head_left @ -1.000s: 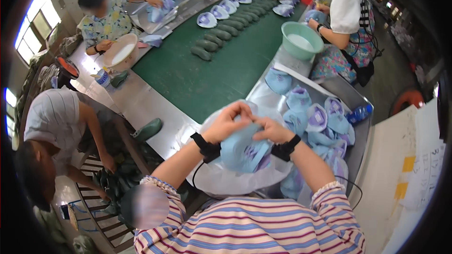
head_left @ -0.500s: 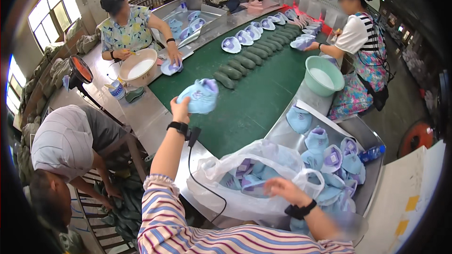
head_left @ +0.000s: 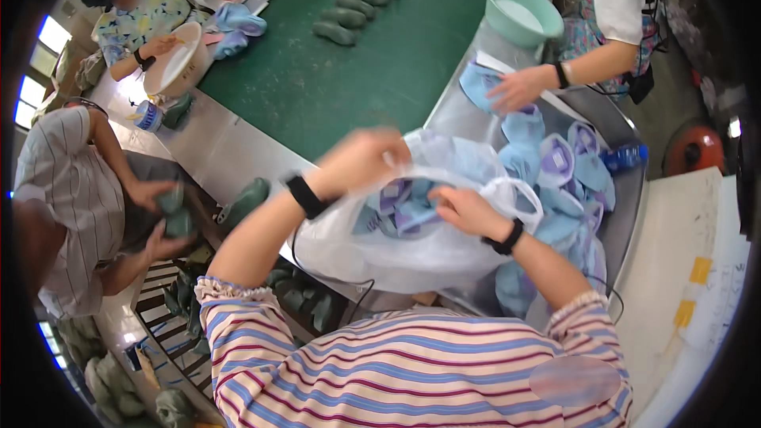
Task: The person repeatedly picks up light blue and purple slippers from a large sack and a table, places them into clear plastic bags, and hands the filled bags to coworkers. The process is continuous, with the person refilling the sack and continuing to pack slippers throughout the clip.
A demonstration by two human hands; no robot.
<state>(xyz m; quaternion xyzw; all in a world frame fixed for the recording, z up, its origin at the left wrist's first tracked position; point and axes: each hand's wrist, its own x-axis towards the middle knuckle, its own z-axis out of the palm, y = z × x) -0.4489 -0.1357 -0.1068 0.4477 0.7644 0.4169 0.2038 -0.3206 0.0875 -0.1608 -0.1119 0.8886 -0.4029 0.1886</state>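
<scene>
My left hand (head_left: 361, 160) grips the white plastic bag's (head_left: 412, 250) rim, blurred; my right hand (head_left: 468, 210) reaches inside, closing on blue pieces (head_left: 400, 206). I keep the mouth wide.

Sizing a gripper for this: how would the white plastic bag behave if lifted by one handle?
Probably floppy: the bag is thin, wrinkled film, sagging around the blue pieces inside. Likely to tilt and spill, since its mouth gapes between the left hand and right hand. Film looks glossy, maybe slippery.
</scene>
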